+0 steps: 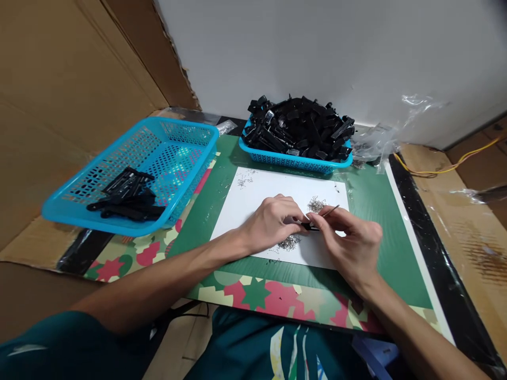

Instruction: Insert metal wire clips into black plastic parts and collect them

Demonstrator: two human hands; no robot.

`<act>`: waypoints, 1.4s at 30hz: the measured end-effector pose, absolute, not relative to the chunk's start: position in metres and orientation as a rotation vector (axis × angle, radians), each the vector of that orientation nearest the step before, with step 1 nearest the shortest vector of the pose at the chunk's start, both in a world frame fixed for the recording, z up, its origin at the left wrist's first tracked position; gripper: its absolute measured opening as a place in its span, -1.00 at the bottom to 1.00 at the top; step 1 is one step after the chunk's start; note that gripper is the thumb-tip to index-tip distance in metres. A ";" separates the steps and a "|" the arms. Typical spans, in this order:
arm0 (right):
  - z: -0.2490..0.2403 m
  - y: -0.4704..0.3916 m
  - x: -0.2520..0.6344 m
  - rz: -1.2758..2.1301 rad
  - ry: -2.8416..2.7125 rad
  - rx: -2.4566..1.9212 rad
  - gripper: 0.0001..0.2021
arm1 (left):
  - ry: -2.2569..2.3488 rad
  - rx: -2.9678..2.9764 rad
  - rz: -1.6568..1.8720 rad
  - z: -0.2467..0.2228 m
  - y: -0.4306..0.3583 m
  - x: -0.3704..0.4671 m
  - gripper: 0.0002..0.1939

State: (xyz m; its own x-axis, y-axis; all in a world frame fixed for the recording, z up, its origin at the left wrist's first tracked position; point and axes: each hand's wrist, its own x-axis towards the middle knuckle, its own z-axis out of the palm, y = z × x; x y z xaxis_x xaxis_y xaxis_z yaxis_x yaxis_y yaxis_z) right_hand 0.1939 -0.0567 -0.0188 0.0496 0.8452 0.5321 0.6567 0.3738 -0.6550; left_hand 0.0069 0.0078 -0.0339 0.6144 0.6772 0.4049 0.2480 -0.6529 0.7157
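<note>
Over a white sheet (233, 211) my two hands meet at a small black part (310, 226). My left hand (275, 221) pinches its left end between thumb and fingers. Closed at its right side, my right hand (350, 235) also has a thin brownish rod (331, 210) sticking up between its fingers. Fingertips hide most of the black part. One pile of tiny metal wire pieces (316, 203) lies just beyond the hands, and a second pile (289, 243) sits below them. A few more wire pieces (245, 181) are scattered at the sheet's upper left.
A blue basket (296, 158) heaped with black plastic parts (304, 124) stands at the back. Another blue basket (190, 182) on the left holds several black parts (129, 195). Clear plastic bags (376, 141) and a yellow cable (447, 170) lie at the right. Cardboard walls the left side.
</note>
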 end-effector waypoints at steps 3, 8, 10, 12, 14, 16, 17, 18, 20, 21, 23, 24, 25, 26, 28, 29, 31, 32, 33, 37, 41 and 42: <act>-0.017 -0.058 0.193 0.226 -1.704 -1.365 -0.86 | 0.715 2.221 0.901 -0.035 0.008 0.007 -0.92; -0.017 -0.059 0.192 0.195 -1.708 -1.388 -0.85 | 0.699 2.218 0.913 -0.036 0.008 0.007 -0.90; -0.018 -0.060 0.191 0.189 -1.711 -1.378 -0.85 | 0.699 2.214 0.908 -0.037 0.008 0.008 -0.88; -0.019 -0.060 0.191 0.194 -1.706 -1.367 -0.86 | 0.706 2.209 0.899 -0.036 0.008 0.007 -0.87; -0.019 -0.060 0.191 0.199 -1.699 -1.356 -0.87 | 0.712 2.204 0.892 -0.036 0.008 0.007 -0.88; -0.019 -0.059 0.190 0.205 -1.699 -1.339 -0.86 | 0.717 2.202 0.884 -0.035 0.008 0.006 -0.88; -0.019 -0.059 0.189 0.212 -1.697 -1.329 -0.86 | 0.718 2.202 0.882 -0.035 0.008 0.006 -0.88; -0.019 -0.060 0.189 0.229 -1.689 -1.321 -0.86 | 0.716 2.205 0.878 -0.034 0.008 0.005 -0.88; -0.019 -0.059 0.188 0.301 -1.647 -1.321 -0.85 | 0.708 2.212 0.877 -0.033 0.008 0.005 -0.89; -0.018 -0.059 0.188 0.353 -1.609 -1.324 -0.85 | 0.703 2.214 0.884 -0.031 0.007 0.005 -0.91; -0.017 -0.055 0.191 0.450 -1.491 -1.316 -0.87 | 0.715 2.200 0.906 -0.027 0.007 0.005 -0.93; -0.015 -0.053 0.195 0.485 -1.410 -1.301 -0.87 | 0.743 2.179 0.920 -0.025 0.006 0.005 -0.91; -0.014 -0.049 0.199 0.502 -1.319 -1.281 -0.87 | 0.789 2.144 0.937 -0.022 0.006 0.005 -0.89; -0.013 -0.045 0.206 0.503 -1.230 -1.259 -0.86 | 0.845 2.095 0.952 -0.020 0.006 0.005 -0.87; -0.013 -0.035 0.222 0.476 -1.090 -1.236 -0.83 | 0.952 1.949 0.994 -0.016 0.006 0.005 -0.84; -0.013 -0.030 0.231 0.457 -1.078 -1.239 -0.82 | 0.981 1.858 1.019 -0.015 0.006 0.005 -0.83; -0.017 -0.022 0.248 0.487 -1.129 -1.292 -0.80 | 0.988 1.681 1.047 -0.016 0.008 0.005 -0.79; -0.019 -0.018 0.256 0.513 -1.189 -1.357 -0.78 | 0.979 1.614 1.050 -0.017 0.009 0.005 -0.78; -0.022 -0.016 0.261 0.519 -1.267 -1.441 -0.76 | 0.972 1.570 1.048 -0.018 0.010 0.004 -0.76; -0.028 -0.011 0.269 0.575 -1.569 -1.721 -0.76 | 0.986 1.590 1.047 -0.021 0.013 0.002 -0.78; -0.027 -0.011 0.269 0.667 -1.706 -1.789 -0.80 | 0.976 1.674 1.037 -0.019 0.012 0.002 -0.80; -0.027 -0.011 0.270 0.682 -1.716 -1.788 -0.79 | 0.973 1.690 1.033 -0.018 0.011 0.002 -0.80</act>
